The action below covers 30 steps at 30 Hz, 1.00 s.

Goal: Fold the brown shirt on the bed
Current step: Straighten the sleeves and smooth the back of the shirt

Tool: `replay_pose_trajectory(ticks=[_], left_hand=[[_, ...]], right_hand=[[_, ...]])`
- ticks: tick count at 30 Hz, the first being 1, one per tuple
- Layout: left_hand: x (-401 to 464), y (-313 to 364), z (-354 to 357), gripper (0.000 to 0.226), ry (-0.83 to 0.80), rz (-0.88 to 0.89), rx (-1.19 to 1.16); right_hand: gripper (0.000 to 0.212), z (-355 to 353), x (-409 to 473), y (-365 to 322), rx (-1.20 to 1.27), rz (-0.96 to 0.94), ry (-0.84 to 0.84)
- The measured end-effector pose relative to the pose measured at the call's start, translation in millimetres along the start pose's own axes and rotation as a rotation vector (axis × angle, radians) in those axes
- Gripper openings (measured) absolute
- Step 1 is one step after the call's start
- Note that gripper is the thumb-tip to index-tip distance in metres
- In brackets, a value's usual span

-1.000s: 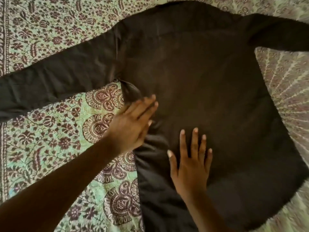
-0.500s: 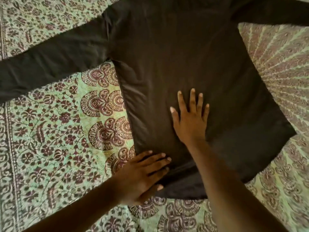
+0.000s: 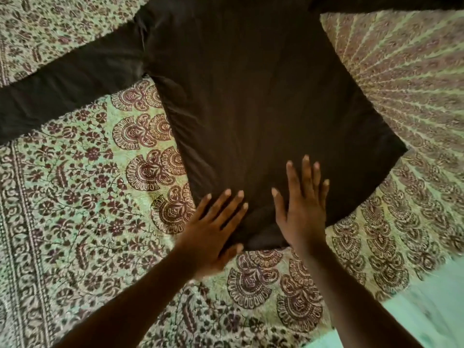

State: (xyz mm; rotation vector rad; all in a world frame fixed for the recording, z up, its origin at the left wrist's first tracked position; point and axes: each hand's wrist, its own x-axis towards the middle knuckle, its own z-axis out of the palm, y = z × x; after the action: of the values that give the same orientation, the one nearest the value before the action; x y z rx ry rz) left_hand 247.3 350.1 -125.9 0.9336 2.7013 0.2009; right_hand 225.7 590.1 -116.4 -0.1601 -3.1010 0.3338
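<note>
A: Shirt location?
B: Brown shirt (image 3: 251,96) lay spread flat on the patterned bedspread (image 3: 75,197), hem toward the bed's near edge, one sleeve (image 3: 62,81) stretched toward the left edge.
A: Hands?
B: Left hand (image 3: 213,232) lay flat on the hem's near corner, fingers straight, spread. Right hand (image 3: 301,209) just beside it, palm down on the fabric, fingers extended. Neither gripped anything.

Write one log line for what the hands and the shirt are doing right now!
step: smoothing | left hand: flat on hem | right hand: flat on hem | shirt: spread on bed, unfolded
</note>
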Motion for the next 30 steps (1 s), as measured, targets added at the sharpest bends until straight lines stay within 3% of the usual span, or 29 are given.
replay_pose_trajectory(ticks=[4, 8, 11, 14, 19, 25, 28, 30], left_hand=[[-46.0, 27.4, 10.8, 0.060, 0.011, 0.172, -0.086], [-3.0, 20.5, -8.2, 0.039, 0.263, -0.074, -0.230], [51.1, 17.6, -27.3, 0.058, 0.260, -0.269, -0.152], [73.6, 16.5, -20.4, 0.072, 0.185, -0.430, -0.100], [30.1, 51.0, 7.8, 0.086, 0.148, -0.544, -0.068], [13.2, 76.9, 4.1, 0.097, 0.175, -0.788, -0.118], [55.1, 60.7, -14.7, 0.088, 0.286, -0.652, -0.116], [81.9, 53.1, -20.4, 0.088, 0.273, -0.551, -0.097]], right_hand=[[0.074, 9.7, 32.7, 18.0, -0.098, 0.029, -0.149], [0.077, 5.5, -18.9, 34.5, -0.143, -0.050, -0.211], [0.076, -6.5, -62.7, 51.9, -0.103, -0.137, -0.269], [0.072, -17.0, -66.8, 67.6, -0.040, -0.166, -0.220], [0.077, -26.0, 25.2, 66.3, -0.073, -0.082, -0.060], [0.078, -6.2, 69.0, 99.9, -0.089, 0.027, -0.156], [0.074, -9.4, 43.4, 125.1, -0.066, 0.068, -0.107], [0.075, -11.4, 28.3, 138.4, -0.057, 0.130, -0.089]])
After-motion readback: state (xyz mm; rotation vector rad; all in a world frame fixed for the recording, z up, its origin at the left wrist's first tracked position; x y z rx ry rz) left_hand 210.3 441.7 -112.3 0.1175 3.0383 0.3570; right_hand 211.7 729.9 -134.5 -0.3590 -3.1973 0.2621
